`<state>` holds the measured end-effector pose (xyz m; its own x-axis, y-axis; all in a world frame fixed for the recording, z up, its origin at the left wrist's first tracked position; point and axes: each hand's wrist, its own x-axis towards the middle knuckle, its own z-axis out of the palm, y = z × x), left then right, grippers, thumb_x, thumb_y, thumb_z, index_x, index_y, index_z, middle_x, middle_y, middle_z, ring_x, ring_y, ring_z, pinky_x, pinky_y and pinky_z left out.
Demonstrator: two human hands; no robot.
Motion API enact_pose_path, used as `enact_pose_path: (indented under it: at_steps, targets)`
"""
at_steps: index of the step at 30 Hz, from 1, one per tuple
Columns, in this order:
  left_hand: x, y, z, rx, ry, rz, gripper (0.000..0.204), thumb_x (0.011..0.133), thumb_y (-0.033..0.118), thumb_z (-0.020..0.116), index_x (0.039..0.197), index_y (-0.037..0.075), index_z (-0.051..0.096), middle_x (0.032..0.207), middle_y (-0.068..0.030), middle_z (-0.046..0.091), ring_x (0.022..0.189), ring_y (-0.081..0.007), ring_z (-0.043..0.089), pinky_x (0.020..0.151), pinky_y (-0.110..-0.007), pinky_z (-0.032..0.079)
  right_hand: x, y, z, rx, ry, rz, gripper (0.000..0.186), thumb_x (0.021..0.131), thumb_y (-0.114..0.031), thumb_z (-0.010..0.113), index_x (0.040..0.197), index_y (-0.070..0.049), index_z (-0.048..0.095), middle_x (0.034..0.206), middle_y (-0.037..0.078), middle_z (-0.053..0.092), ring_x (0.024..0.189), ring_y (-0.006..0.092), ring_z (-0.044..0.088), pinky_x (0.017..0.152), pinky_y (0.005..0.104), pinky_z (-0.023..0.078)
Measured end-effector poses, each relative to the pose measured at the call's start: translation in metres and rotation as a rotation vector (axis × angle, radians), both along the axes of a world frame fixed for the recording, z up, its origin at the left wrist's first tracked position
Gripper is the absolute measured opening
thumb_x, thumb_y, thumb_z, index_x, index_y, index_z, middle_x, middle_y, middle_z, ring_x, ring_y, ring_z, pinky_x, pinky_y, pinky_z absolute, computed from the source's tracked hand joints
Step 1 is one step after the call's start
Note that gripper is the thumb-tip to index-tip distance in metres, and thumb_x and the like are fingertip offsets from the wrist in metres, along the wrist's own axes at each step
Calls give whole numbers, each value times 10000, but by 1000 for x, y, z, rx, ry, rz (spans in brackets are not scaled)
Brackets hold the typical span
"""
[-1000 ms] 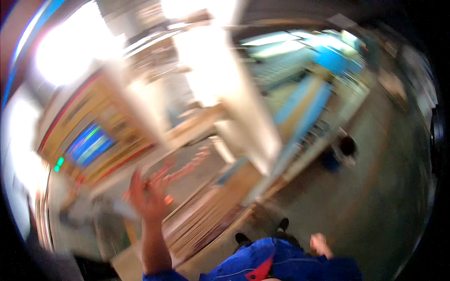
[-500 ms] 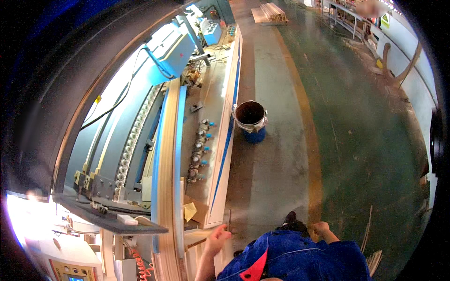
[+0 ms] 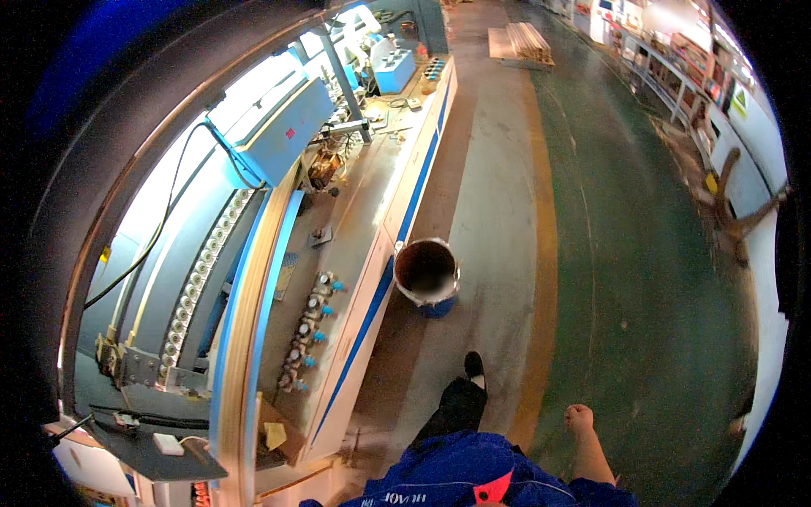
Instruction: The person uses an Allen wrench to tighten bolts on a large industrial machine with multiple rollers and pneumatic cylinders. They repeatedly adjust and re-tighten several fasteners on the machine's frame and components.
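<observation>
My right hand point(image 3: 579, 420) hangs at the lower right over the floor, fingers curled closed with nothing visible in them. My left hand is out of view. My shoe point(image 3: 475, 372) is on the walkway below a blue bucket point(image 3: 435, 304) with a crumpled rim and dark inside. The bucket stands against the side panel point(image 3: 372, 329) of a long machine point(image 3: 269, 127) on my left, which has a blue housing, roller chain and valves. A long stack of wood strips point(image 3: 247, 329) between blue rails runs along it.
The walkway point(image 3: 481, 211) stretches ahead beside an orange floor stripe point(image 3: 541, 253) and green floor point(image 3: 642, 296). Pallets of boards point(image 3: 515, 42) lie far ahead. Metal racks point(image 3: 659, 76), a white panel point(image 3: 752, 127) and brown curved supports point(image 3: 731, 194) line the right side.
The view swung right from the control panel to along the walkway. My left hand left the view, my leg stepped forward, and the bucket now appears lower and nearer.
</observation>
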<state>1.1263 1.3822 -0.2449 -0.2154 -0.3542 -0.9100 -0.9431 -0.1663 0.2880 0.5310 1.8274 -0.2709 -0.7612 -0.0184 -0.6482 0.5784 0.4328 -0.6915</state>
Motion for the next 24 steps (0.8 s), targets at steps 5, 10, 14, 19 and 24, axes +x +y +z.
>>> enact_pose_path:
  at_steps: [5, 10, 14, 19, 24]
  targets:
    - [-278, -128, -44, -303, 188, -255, 398, 888, 383, 639, 840, -7, 701, 759, -206, 695, 695, -340, 684, 650, -472, 529, -162, -23, -1, -39, 83, -86, 111, 938, -106, 656, 918, -2, 688, 739, 90, 665, 563, 194, 609, 492, 367, 503]
    - [-585, -226, 95, -476, 542, -145, 434, 904, 318, 717, 1248, 53, 700, 1165, -153, 739, 1071, -274, 712, 935, -376, 551, -257, -66, 37, -57, -148, -68, 193, 940, -182, 703, 979, 5, 677, 780, 112, 695, 653, 208, 669, 529, 379, 534]
    - [-728, -287, 140, -328, 626, -233, 378, 922, 301, 714, 1214, 62, 724, 1076, -112, 763, 986, -207, 724, 878, -339, 557, -348, -136, 44, -118, -353, 201, 301, 927, -276, 755, 974, 15, 695, 809, 102, 697, 688, 205, 662, 595, 363, 538]
    - [-804, -290, 54, -193, 405, -346, 326, 924, 301, 708, 1142, 63, 749, 1038, -102, 766, 918, -196, 723, 832, -345, 563, -525, -263, 71, 316, -118, 704, 317, 927, -320, 758, 1000, -13, 734, 856, 85, 702, 731, 198, 638, 658, 359, 502]
    - [-844, -261, -25, -259, 525, -76, 322, 922, 326, 735, 1115, 68, 750, 942, -70, 760, 785, -152, 691, 711, -347, 555, -718, -347, 41, 109, -294, 999, 278, 955, -303, 710, 994, -27, 714, 849, 52, 688, 773, 177, 631, 684, 382, 510]
